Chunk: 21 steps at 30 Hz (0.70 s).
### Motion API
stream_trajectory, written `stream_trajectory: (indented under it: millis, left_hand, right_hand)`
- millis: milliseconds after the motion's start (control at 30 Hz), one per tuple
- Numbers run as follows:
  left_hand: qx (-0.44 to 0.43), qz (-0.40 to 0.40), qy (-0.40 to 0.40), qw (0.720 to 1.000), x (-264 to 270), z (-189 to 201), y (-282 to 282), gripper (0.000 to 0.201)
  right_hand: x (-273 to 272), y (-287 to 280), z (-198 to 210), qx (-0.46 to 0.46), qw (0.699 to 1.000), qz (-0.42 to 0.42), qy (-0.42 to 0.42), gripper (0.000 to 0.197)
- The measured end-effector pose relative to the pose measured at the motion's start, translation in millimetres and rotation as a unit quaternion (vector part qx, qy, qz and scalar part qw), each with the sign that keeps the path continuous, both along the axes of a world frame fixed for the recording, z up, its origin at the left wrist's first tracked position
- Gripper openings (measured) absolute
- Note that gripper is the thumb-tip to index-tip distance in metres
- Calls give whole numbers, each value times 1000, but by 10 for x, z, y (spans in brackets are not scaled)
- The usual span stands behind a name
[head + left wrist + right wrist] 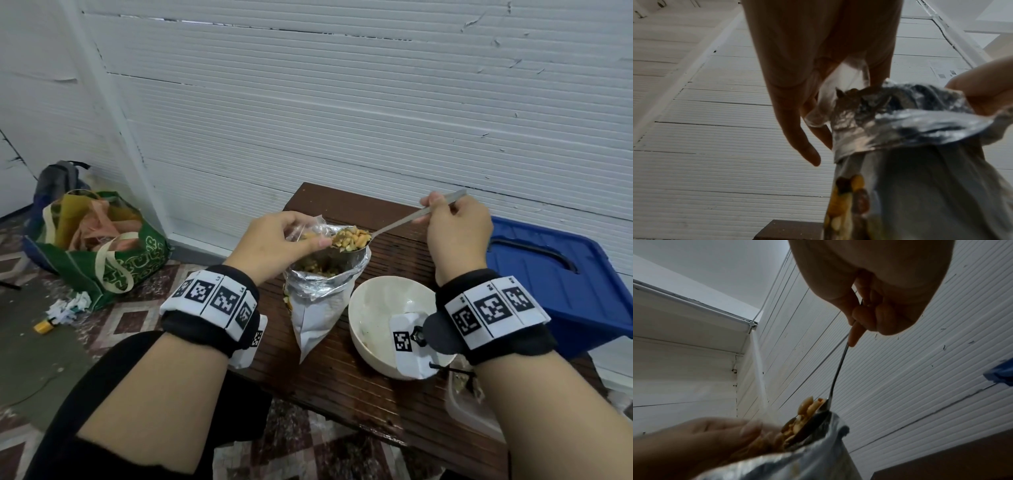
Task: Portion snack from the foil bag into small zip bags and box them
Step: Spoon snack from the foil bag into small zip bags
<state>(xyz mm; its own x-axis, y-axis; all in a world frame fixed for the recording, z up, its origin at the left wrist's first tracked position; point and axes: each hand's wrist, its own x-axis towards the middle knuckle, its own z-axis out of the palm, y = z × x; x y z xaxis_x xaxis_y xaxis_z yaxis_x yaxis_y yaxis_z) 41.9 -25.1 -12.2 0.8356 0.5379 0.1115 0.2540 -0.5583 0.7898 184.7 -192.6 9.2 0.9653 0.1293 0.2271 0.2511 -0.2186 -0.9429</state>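
Our left grip (274, 236) pinches the small zip bag (310, 228) open; our right grip (455, 233) closes round the loaded spoon (394, 224), its bowl beside the left thumb.

White ribbed wall panels (342, 102) behind a dark wooden table (342, 377), patterned tile floor (130, 318)
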Motion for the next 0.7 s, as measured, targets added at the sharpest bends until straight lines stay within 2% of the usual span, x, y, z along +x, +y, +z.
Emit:
stream_trajectory:
  millis: [233, 367, 700]
  left_hand:
    - [12, -20, 19, 1000, 10, -10, -6, 41]
    - [13, -24, 24, 999, 23, -22, -21, 48]
    - [6, -20, 25, 999, 49, -59, -33, 56]
  right_hand:
    - [53, 38, 123, 5, 1000, 12, -6, 25]
    - [-16, 117, 81, -23, 999, 43, -3, 27]
    - [-69, 222, -3, -13, 997, 75, 31, 27]
